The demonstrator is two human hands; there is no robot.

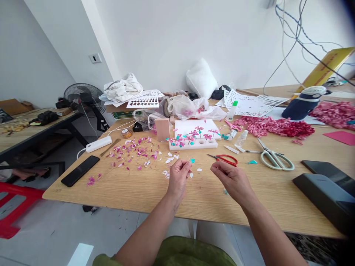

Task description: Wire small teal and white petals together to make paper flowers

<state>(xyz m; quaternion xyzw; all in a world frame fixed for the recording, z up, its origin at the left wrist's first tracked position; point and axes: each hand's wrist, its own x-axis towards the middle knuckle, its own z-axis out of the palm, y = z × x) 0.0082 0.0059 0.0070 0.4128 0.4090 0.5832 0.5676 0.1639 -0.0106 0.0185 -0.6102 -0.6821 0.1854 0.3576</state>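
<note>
My left hand (179,178) is closed in a pinch above the near part of the table, with a small teal leaf-like piece (193,161) showing at its fingertips. To the right, my right hand (232,178) has thumb and fingers pressed together; anything between them is too small to see. White petals (169,159) lie scattered beside my left hand. Just beyond both hands, pink and teal flowers (190,138) on thin stems stand in a white foam block (194,146). Red-handled pliers or snips (229,159) lie behind my right hand.
Loose pink flower pieces (135,153) and a black phone (80,170) lie at left. Large scissors (274,157), a clear bottle (242,139) and heaped pink petals (266,126) are at right. A dark grey device (324,199) sits at the right front edge.
</note>
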